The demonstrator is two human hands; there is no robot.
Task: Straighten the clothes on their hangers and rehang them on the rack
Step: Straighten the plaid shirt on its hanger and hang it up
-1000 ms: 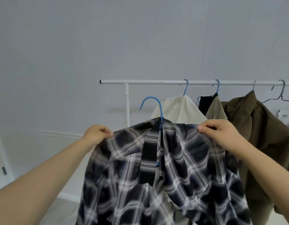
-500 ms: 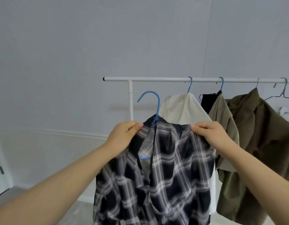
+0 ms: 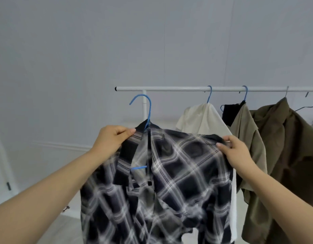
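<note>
A black-and-white plaid shirt (image 3: 183, 173) hangs on a blue hanger (image 3: 146, 110), held up in front of the white rack bar (image 3: 169, 88) and below it. The hanger's hook is free, left of the rack's post. My left hand (image 3: 111, 138) pinches the shirt's collar beside the hanger neck. My right hand (image 3: 235, 152) grips the shirt's right shoulder. The shirt front is open, and a bit of the hanger's lower bar shows through the gap.
On the rack hang a cream shirt (image 3: 205, 120), a khaki garment with a black piece (image 3: 243, 124), an olive jacket (image 3: 289, 138) and a grey wire hanger (image 3: 310, 106). The bar's left end is bare. A grey wall stands behind.
My right hand has pulled the shirt's right shoulder outward, spreading the shirt wider. My left hand moved from the left shoulder to the collar by the hanger neck.
</note>
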